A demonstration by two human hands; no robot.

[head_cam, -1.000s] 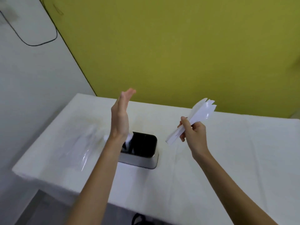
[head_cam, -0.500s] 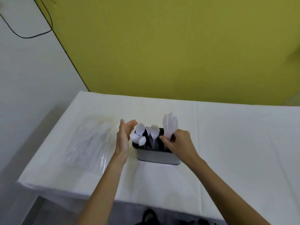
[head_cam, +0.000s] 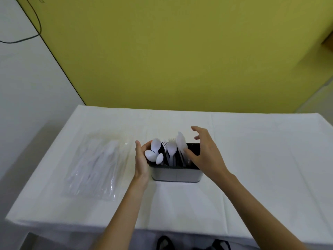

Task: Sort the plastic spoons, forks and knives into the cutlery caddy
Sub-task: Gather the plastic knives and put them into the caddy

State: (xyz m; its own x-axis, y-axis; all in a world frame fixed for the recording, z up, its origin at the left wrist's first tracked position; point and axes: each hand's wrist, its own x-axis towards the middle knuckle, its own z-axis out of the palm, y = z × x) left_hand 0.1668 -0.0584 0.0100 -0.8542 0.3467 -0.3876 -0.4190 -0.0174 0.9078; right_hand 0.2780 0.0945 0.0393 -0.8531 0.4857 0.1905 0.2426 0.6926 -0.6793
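The cutlery caddy (head_cam: 175,175), a rectangular box with a grey outer wall and a black inside, stands upright between the left hand (head_cam: 141,159) and the right hand (head_cam: 205,154). White plastic spoons (head_cam: 155,145) stand bowls-up at its left end, just beside the left fingers (head_cam: 138,147). White forks (head_cam: 172,150) stand tines-up in the middle. White knives (head_cam: 181,144) stand blades-up beside them, touching the right thumb (head_cam: 188,152).

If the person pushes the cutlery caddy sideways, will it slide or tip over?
The cutlery caddy probably slides rather than tips: it looks low and wide. Its load, thin plastic spoons, forks and knives, seems light, so it likely moves easily.
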